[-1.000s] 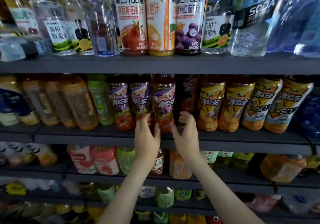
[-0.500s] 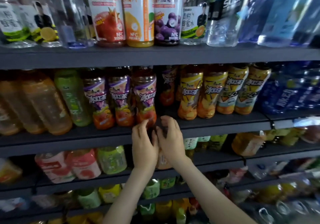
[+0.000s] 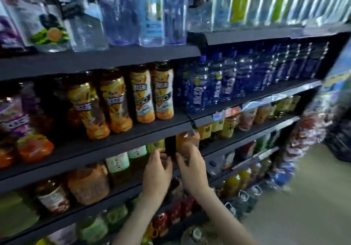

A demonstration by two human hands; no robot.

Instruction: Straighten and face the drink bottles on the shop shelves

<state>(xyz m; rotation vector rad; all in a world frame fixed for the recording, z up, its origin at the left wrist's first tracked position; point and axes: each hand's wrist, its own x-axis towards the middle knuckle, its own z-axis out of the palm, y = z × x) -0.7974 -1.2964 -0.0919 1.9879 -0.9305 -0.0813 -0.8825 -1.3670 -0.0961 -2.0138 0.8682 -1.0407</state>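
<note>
Dark shop shelves hold rows of drink bottles. On the third shelf (image 3: 224, 149) an orange bottle (image 3: 187, 140) stands just right of a black upright divider (image 3: 170, 146). My right hand (image 3: 192, 168) reaches up to it, and its fingertips touch the bottle's lower front. My left hand (image 3: 157, 172) is left of the divider, below pale green-label bottles (image 3: 136, 152), with loosely curved fingers that hold nothing. The picture is blurred by motion.
Yellow iced-tea bottles (image 3: 141, 96) and blue bottles (image 3: 214, 87) fill the shelf above. Clear water bottles (image 3: 152, 11) line the top shelf. More juice bottles (image 3: 87, 184) stand to the left and on the shelves below. The aisle floor (image 3: 303, 203) lies to the right.
The view swung right. Both hands left the iced-tea shelf and dropped to the shelf below, further right, where the right hand now touches the orange bottle.
</note>
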